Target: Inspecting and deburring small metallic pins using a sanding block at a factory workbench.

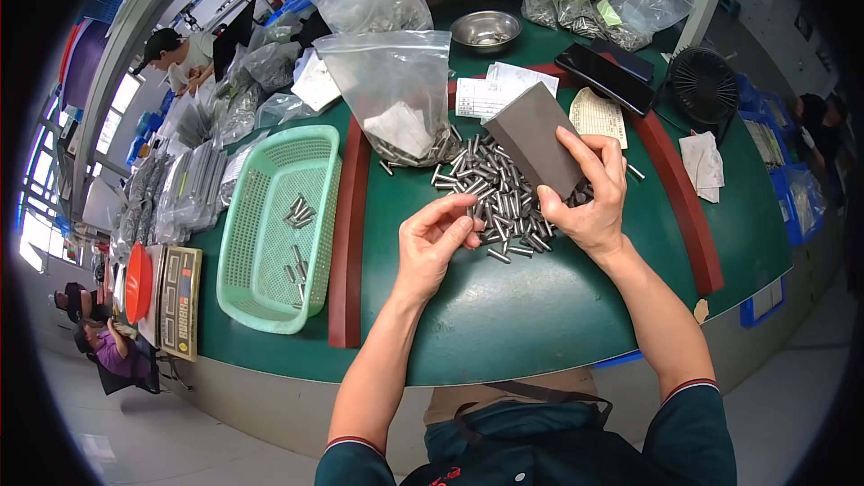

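Observation:
A pile of small metal pins [508, 211] lies on the green table in front of me. My right hand [594, 202] grips a dark grey-brown rectangular block [537, 139], thumb on its near edge and fingers over its right side. The block is tilted above the right part of the pile and hides some pins. At the pile's left edge is my left hand [436, 238], thumb and fingertips drawn together. Whatever is between those fingertips is too small to make out. Several more pins lie in the green plastic basket [243, 243] to the left.
Red-brown strips [346, 261] border the work area left and right. Behind the pile stands a clear bag of parts [387, 81], with a metal bowl [486, 31] beyond. Phones [605, 78], paper slips and a black fan [702, 85] are at back right. A scale [180, 301] sits left.

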`<control>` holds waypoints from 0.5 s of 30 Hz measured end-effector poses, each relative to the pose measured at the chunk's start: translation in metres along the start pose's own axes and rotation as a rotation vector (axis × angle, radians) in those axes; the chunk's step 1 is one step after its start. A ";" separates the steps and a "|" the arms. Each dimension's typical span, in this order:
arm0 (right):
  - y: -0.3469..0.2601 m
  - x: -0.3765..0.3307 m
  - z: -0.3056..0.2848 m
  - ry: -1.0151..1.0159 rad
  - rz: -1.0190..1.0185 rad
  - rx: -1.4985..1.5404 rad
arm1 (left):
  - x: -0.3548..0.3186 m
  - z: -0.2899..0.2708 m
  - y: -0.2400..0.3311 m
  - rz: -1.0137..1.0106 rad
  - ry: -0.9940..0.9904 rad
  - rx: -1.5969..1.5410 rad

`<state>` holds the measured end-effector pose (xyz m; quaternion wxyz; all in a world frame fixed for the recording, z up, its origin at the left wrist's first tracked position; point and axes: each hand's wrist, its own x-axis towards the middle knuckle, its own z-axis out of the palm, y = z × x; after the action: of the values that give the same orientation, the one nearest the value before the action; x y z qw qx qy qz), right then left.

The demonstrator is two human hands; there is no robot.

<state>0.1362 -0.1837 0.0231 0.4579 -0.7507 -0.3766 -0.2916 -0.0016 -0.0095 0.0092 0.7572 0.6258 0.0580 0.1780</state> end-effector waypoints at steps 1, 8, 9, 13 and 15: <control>0.000 0.000 0.000 -0.001 0.000 0.000 | 0.000 -0.001 0.000 -0.001 0.001 -0.001; 0.000 -0.001 0.000 -0.007 -0.004 0.000 | 0.003 -0.002 0.000 -0.043 -0.036 -0.154; 0.000 0.000 0.000 -0.008 -0.006 -0.001 | 0.004 -0.001 0.001 -0.047 -0.048 -0.191; 0.000 0.000 0.001 -0.009 -0.006 0.008 | 0.003 -0.003 0.001 -0.101 -0.052 -0.193; 0.001 0.000 0.001 -0.004 -0.004 0.003 | 0.003 -0.001 0.004 -0.153 -0.020 -0.207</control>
<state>0.1366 -0.1829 0.0219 0.4575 -0.7499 -0.3795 -0.2905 0.0003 -0.0066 0.0130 0.8296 0.5399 0.0793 0.1183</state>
